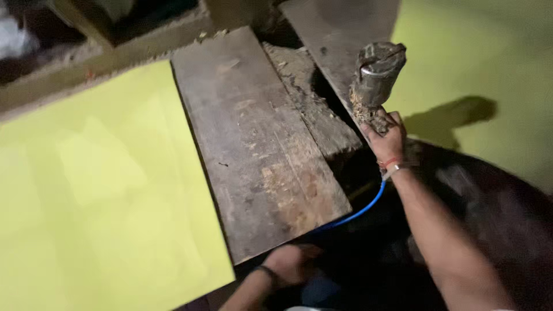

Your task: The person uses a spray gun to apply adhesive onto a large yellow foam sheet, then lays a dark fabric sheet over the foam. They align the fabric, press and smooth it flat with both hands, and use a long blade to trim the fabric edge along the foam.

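Gripping crusted spray gun (377,72) — right hand (385,137), worn planks (259,150), yellow-green panels (98,196)

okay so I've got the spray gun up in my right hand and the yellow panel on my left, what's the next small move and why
Probably swing the right hand with the spray gun left toward the yellow panel. The gun is raised over the worn wooden boards, away from the panel, and its blue hose hangs slack enough to follow.
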`<state>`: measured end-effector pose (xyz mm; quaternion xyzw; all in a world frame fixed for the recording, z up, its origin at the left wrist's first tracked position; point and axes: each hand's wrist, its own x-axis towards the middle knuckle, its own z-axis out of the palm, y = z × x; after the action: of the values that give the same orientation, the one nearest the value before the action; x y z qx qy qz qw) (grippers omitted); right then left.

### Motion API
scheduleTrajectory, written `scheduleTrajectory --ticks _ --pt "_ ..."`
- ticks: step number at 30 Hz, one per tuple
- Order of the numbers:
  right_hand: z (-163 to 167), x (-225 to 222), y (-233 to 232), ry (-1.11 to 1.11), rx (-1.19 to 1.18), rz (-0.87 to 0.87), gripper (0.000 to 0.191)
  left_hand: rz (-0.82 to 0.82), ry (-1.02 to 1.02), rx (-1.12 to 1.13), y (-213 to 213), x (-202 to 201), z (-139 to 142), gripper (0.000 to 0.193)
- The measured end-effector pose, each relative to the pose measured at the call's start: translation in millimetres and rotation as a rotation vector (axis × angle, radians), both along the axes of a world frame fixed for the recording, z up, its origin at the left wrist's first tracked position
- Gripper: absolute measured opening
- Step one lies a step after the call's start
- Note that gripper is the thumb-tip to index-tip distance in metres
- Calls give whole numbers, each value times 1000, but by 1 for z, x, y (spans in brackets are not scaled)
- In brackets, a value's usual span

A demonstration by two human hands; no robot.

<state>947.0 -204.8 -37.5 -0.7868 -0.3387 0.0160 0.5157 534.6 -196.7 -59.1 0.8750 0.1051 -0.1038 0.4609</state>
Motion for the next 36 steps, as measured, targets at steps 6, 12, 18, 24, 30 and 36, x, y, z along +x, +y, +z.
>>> scheduleTrajectory --ticks 6,12,18,24,30,36 --pt "-75 56 69 -170 -273 177 56 629 248 -377 16 9 52 43" --pt "-115 67 93 -318 -463 203 58 724 341 -305 7 27 77 40" --pt "-103 58 80 -396 -318 -10 63 753 273 -384 15 37 80 41" --pt "-68 -70 78 -10 -105 120 42 895 268 -306 27 11 95 39" --pt "-28 -204 103 -68 -117 522 28 1110 175 -262 27 -54 102 40" --pt "-43 -278 154 268 -330 753 42 1418 -78 -457 15 -164 68 38"
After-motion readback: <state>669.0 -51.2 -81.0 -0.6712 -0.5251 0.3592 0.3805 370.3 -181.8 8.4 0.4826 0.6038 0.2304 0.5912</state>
